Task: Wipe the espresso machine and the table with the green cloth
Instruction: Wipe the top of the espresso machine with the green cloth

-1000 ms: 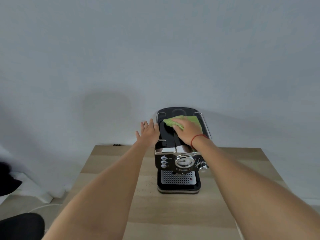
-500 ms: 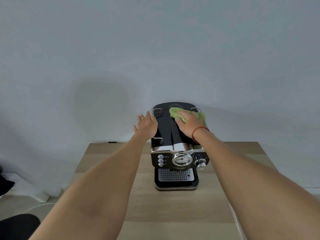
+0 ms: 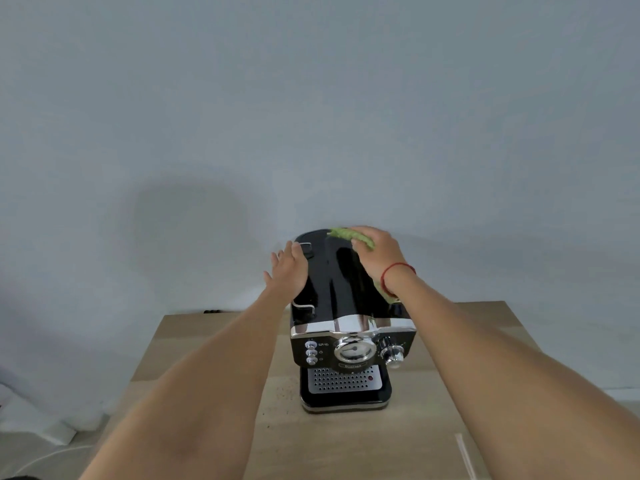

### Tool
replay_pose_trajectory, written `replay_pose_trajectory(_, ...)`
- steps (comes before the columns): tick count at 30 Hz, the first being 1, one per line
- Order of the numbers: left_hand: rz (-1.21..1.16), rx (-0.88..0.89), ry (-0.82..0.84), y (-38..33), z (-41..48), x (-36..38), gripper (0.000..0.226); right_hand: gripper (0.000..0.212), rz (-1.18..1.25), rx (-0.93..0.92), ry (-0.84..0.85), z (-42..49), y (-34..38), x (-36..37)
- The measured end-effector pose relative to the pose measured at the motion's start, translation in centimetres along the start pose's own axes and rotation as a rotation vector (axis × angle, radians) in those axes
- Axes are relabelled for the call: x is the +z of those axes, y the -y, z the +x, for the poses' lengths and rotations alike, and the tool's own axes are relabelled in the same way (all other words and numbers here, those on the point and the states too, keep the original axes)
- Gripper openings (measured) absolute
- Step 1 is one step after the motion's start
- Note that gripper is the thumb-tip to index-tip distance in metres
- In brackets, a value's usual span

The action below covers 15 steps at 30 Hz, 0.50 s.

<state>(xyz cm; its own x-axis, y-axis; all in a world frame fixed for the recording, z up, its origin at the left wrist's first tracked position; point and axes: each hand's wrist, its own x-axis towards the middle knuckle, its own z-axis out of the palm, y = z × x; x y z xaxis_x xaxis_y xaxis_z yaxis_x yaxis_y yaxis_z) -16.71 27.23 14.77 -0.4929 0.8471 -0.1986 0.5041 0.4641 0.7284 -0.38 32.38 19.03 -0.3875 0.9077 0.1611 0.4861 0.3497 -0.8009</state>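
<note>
Two bare hands are on the espresso machine (image 3: 349, 327), which stands upright on the wooden table (image 3: 214, 344), near the far edge and close to the grey wall (image 3: 311, 98). The right hand (image 3: 375, 252) lies palm down on the rear part of the black glossy top, and it presses the green cloth (image 3: 349, 234) against that surface. The fingers are curved over the cloth and cover most of it; one crumpled end comes out beyond the fingertips at the back edge of the top, and a small green part also shows under the wrist, on the right side of the machine. A red string bracelet (image 3: 394, 271) is around the right wrist.

The left hand (image 3: 289, 271) rests flat against the left side of the machine, at the upper edge, with the fingers straight and a little spread; it holds nothing. The thumb side touches the top near a thin metal rail (image 3: 306, 244).

On the front of the machine there are three small buttons (image 3: 311, 352) at the left, a round gauge (image 3: 353, 351) in the middle and a chrome knob (image 3: 393, 353) at the right. Below them is the perforated drip tray (image 3: 343, 379). Some dark crumbs (image 3: 282, 393) lie on the table just beside the left of the machine base. A thin pale stick (image 3: 464, 455) lies on the table near the right arm.
</note>
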Motion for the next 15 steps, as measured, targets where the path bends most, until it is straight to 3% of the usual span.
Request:
replay_pose_trajectory(5,0.003,-0.012,-0.023,0.4,0.2,0.2,0.055,0.034,-0.187,0.091,0.085,1.0,-2.0,3.3)
replay_pose_trajectory(8,-0.074,-0.028,-0.013,0.3,0.1,0.2,0.054,0.034,-0.215,-0.047,0.091,0.5,-1.0,4.4)
replay_pose_trajectory(12,-0.155,-0.126,0.024,-0.3,0.6,-0.4,0.065,0.032,-0.223,-0.143,0.312,0.5,0.5,3.0)
replay_pose_trajectory(15,-0.214,-0.174,0.033,-1.3,1.1,-1.1,0.068,0.032,-0.106,-0.037,0.216,2.2,1.4,0.4)
